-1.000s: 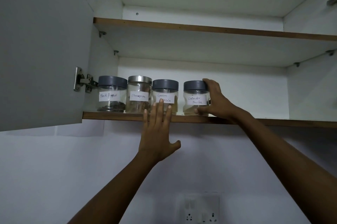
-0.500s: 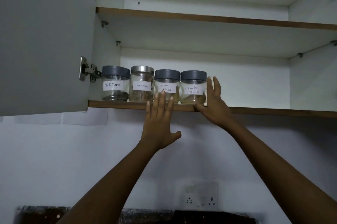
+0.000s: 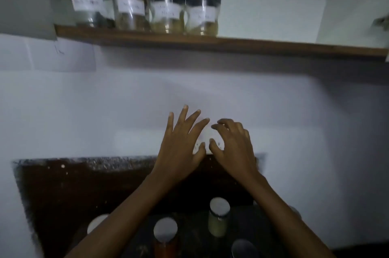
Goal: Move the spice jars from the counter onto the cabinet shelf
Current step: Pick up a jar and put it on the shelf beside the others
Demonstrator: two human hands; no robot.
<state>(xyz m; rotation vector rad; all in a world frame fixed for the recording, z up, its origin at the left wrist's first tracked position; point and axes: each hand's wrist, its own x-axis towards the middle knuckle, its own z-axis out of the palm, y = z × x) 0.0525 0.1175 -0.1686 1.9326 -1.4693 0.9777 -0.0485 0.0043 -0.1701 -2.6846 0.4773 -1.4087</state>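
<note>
A row of four clear glass, paper-labelled spice jars [image 3: 129,5], three grey-lidded and one steel-lidded, stands side by side at the left end of the brown-edged cabinet shelf [image 3: 252,46]. Far below the shelf, on the dark speckled stone counter [image 3: 84,184], more jars wait: a white-lidded jar of pale yellow powder [image 3: 219,221], a white-lidded jar of orange-red spice [image 3: 165,236], a dark-lidded jar [image 3: 244,247] and a further white lid [image 3: 95,224] partly hidden by a forearm. These jars are probably rigid, smooth and breakable, and of modest weight. The safest hold is likely round the glass body just under the lid, not the lid alone, which may sit loose. The left hand [image 3: 181,152] has its fingers spread and straight, and the right hand [image 3: 235,150] has them loosely curled; both are empty, well below the shelf and above the counter. Half a second ago both hands were up at the shelf's front edge — the right against the rightmost jar — and they have since dropped away. The view has also tipped down, bringing the counter jars into sight, while the shelf row looks unchanged.
</note>
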